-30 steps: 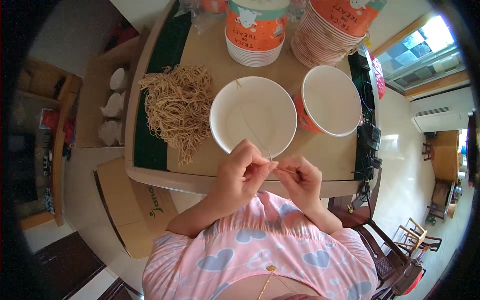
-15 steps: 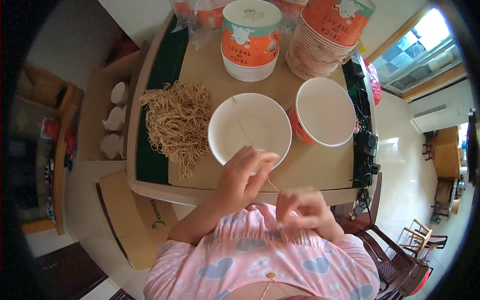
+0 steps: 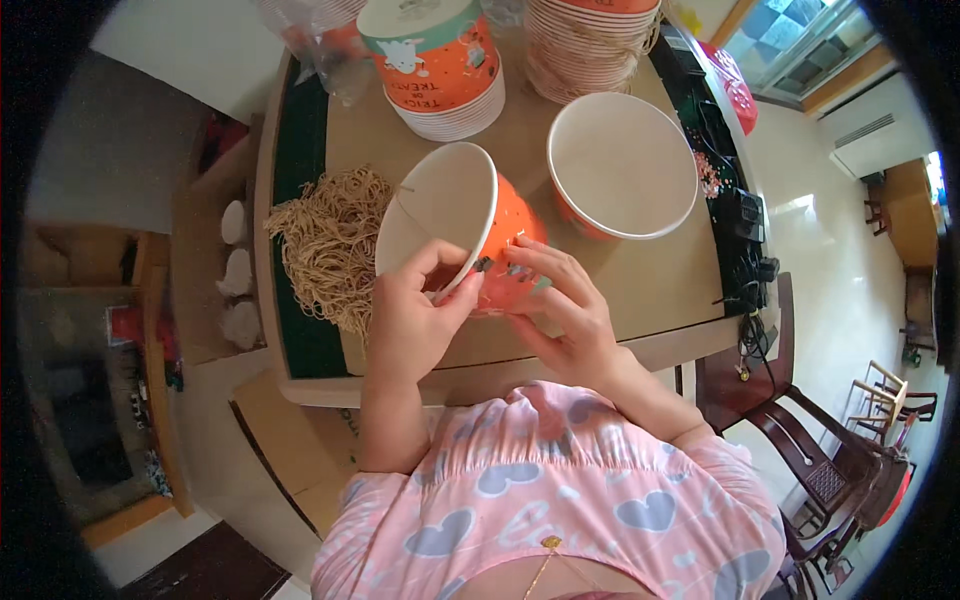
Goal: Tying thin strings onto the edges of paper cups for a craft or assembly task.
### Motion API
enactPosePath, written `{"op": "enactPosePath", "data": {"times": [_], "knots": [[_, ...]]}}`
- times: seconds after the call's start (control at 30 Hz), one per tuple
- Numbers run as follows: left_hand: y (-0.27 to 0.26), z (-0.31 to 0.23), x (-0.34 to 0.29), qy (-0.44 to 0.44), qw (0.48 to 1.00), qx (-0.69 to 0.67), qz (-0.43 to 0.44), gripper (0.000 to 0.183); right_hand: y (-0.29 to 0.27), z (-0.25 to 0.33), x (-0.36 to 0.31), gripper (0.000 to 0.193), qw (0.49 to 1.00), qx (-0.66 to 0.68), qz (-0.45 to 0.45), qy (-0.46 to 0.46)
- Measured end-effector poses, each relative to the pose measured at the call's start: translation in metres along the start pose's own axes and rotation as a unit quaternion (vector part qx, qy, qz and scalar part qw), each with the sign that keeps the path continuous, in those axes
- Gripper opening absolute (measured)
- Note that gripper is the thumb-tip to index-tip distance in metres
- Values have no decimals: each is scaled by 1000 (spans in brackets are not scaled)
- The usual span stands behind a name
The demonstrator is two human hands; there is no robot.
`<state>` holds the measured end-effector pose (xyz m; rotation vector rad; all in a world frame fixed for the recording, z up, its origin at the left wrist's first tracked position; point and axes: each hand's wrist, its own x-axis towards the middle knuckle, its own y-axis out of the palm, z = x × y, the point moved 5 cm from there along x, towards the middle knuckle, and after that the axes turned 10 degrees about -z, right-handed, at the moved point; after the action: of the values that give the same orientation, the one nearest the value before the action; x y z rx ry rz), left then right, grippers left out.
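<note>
A white-lined orange paper bucket (image 3: 515,215) is tipped on its side toward the left at the table's front. My left hand (image 3: 415,310) pinches its rim, fingers inside and thumb on the outer wall. With curved fingers, my right hand (image 3: 560,310) holds the bucket's outer wall from the right, thumb lower down. A thin beige cord (image 3: 405,205) runs inside the bucket from near the far rim toward my left fingers; its other end is hidden. A tangled heap of beige cords (image 3: 330,250) lies just left of the bucket.
Another open paper bucket (image 3: 620,165) stands to the right. Behind are an upside-down bucket stack (image 3: 440,70) and a second stack (image 3: 590,50) with cords hanging on it. Black cables and adapters (image 3: 742,215) line the table's right edge. A wooden chair (image 3: 800,430) stands at right.
The bucket has gone from upright to tipped, now held by both hands. My right hand has moved up from near my lap to its outer wall. The whole view has shifted.
</note>
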<state>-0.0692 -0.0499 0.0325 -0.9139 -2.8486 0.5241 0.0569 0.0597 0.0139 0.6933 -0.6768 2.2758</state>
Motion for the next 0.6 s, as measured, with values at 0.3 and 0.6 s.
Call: {"op": "enactPosePath", "data": {"times": [0.3,0.6], "knots": [[-2,1,-2,-41,993,-91,58,15,0,-3,-5,19,1000,1,5,12],[-3,10,-3,-75,986,-139,57,12,1,-2,-4,17,1000,-5,10,3]]}}
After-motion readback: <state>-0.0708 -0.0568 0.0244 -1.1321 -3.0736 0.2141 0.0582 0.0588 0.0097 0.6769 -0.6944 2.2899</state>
